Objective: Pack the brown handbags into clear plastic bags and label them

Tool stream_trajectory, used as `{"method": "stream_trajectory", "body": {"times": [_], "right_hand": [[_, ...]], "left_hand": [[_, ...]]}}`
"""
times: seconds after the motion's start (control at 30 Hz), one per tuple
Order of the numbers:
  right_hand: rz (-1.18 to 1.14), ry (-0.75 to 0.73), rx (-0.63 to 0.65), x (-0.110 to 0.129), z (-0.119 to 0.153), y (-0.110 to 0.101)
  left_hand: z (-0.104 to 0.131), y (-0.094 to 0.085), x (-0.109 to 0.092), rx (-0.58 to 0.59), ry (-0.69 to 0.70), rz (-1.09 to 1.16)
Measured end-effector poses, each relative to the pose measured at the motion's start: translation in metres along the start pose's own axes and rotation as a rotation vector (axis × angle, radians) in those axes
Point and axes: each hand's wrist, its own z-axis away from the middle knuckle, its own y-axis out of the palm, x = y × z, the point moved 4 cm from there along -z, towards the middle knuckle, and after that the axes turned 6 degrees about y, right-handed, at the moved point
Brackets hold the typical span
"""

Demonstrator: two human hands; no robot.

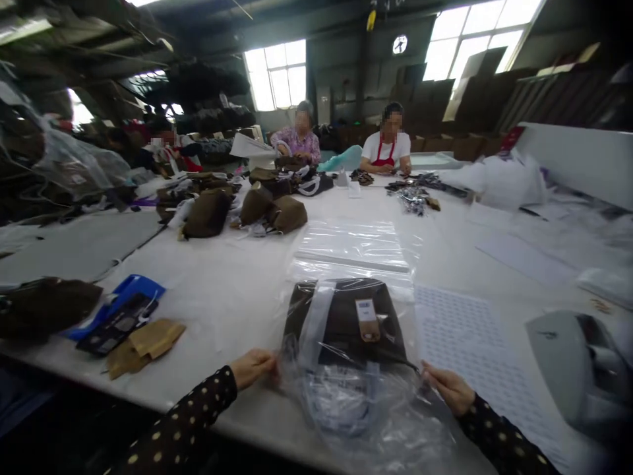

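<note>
A clear plastic bag [346, 247] lies flat on the white table in front of me. Inside it is a dark brown fabric bag [341, 323] with a pale strip on its left side and a white-and-brown hang tag [367, 320]. My left hand [254, 367] pinches the plastic at its left edge, low down. On the opposite edge, my right hand [449, 388] is closed in a pinch on the same plastic. The near end of the plastic is crumpled over a whitish, printed item whose kind I cannot make out.
A sheet of printed labels [475, 343] and a grey device [568, 363] lie to the right. Left are brown paper pieces [153, 340], a blue tray [136, 287] and a dark bundle [47, 307]. Brown pouches [208, 212] are piled farther back. Two people [388, 145] sit across the table.
</note>
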Motion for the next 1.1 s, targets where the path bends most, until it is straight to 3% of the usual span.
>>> {"method": "stream_trajectory", "body": {"times": [0.13,0.27,0.33,0.43,0.5,0.57,0.67,0.73,0.83,0.93,1.0,1.1], "right_hand": [[-0.172,0.072,0.13,-0.004,0.019,-0.004],[-0.285,0.082,0.002,-0.013,0.055,-0.03],[-0.232,0.131,-0.083,-0.024,0.078,-0.041],[-0.083,0.247,-0.375,-0.044,0.112,-0.057],[0.007,0.321,-0.603,-0.055,0.132,-0.065],[0.094,0.346,-0.759,-0.06,0.142,-0.069],[0.194,0.268,-0.839,-0.057,0.14,-0.072],[0.221,0.172,-0.836,-0.052,0.13,-0.073],[0.276,0.029,-0.826,-0.049,0.115,-0.077],[0.368,-0.038,-0.828,-0.056,0.104,-0.082],[0.422,-0.02,-0.822,-0.067,0.101,-0.085],[0.479,0.021,-0.767,-0.086,0.099,-0.086]], "left_hand": [[0.015,-0.015,-0.001,0.04,-0.034,-0.073],[0.025,-0.039,-0.021,-0.041,0.065,-0.192],[0.022,-0.037,-0.035,-0.133,0.146,-0.312],[0.007,-0.002,-0.069,-0.22,0.285,-0.415],[-0.012,0.045,-0.099,-0.143,0.348,-0.385],[-0.039,0.103,-0.128,0.005,0.339,-0.323],[-0.097,0.18,-0.155,0.142,0.291,-0.141],[-0.148,0.214,-0.156,0.128,0.219,0.075],[-0.23,0.226,-0.136,-0.145,0.035,0.184],[-0.291,0.22,-0.116,-0.271,-0.07,0.1],[-0.313,0.218,-0.104,-0.283,-0.136,0.057],[-0.323,0.224,-0.089,-0.25,-0.222,0.01]]}}
